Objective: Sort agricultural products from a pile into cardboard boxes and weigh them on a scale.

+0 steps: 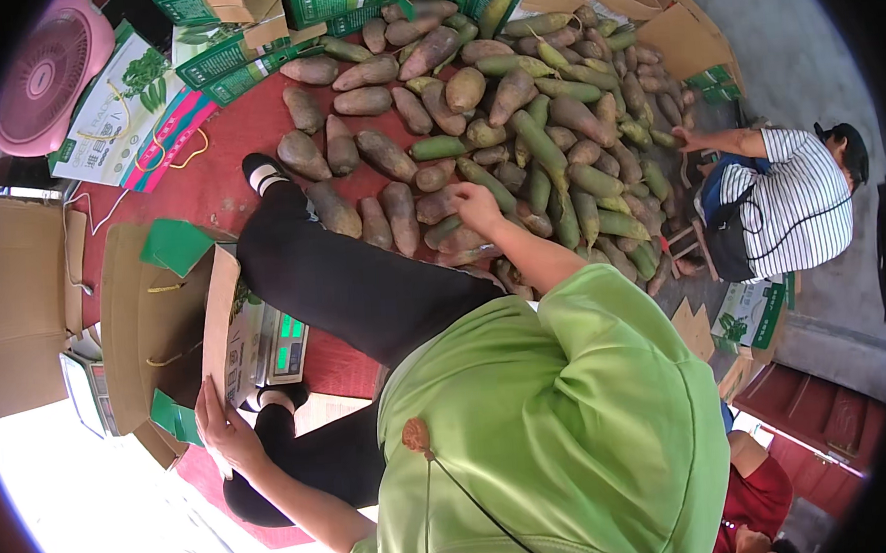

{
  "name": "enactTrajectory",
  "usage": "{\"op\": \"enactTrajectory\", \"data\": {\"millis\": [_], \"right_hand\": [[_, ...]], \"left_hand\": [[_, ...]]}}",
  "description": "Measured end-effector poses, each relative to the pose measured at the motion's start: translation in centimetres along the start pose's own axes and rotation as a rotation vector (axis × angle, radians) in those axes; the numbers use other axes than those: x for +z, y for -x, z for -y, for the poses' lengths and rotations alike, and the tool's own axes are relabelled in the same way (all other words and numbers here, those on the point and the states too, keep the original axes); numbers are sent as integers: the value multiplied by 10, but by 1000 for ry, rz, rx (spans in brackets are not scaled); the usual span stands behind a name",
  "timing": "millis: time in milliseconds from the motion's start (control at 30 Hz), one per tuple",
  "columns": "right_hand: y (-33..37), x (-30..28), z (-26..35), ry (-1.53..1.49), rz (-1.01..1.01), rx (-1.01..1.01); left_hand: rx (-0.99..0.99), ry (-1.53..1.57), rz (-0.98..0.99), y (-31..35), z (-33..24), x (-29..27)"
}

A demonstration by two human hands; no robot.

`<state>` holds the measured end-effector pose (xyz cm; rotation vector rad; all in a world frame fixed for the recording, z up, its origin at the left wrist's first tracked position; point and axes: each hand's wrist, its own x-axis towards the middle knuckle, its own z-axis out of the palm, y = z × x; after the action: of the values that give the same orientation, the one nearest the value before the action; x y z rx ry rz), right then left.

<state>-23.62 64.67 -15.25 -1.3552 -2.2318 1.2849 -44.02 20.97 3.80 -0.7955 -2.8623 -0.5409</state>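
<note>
My right hand (478, 210) is over the pile, its fingers curled at the end of a brownish-purple radish (435, 208). Around it lie many more thick radishes, some brown-purple, others green, such as the long green radish (539, 143). With my left hand (227, 428) I grip the near side of an open cardboard box (223, 318), fingers along its edge. The box stands beside my legs, its green-printed flaps spread; little of its inside shows. A scale (288, 343) with lit green digits is partly hidden by that box.
A pink fan (50, 77) stands at the far left beside a printed white carton (114, 113). Green cartons (252, 71) line the back. At right, a person in a striped shirt (795, 203) reaches to the pile. Another person in red (760, 490) is at lower right.
</note>
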Motion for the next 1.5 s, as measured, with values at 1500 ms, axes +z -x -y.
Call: {"op": "enactTrajectory", "data": {"millis": [1500], "right_hand": [[-20, -139, -255, -908, -461, 1065]], "left_hand": [[-17, -86, -49, -2, -10, 11]]}}
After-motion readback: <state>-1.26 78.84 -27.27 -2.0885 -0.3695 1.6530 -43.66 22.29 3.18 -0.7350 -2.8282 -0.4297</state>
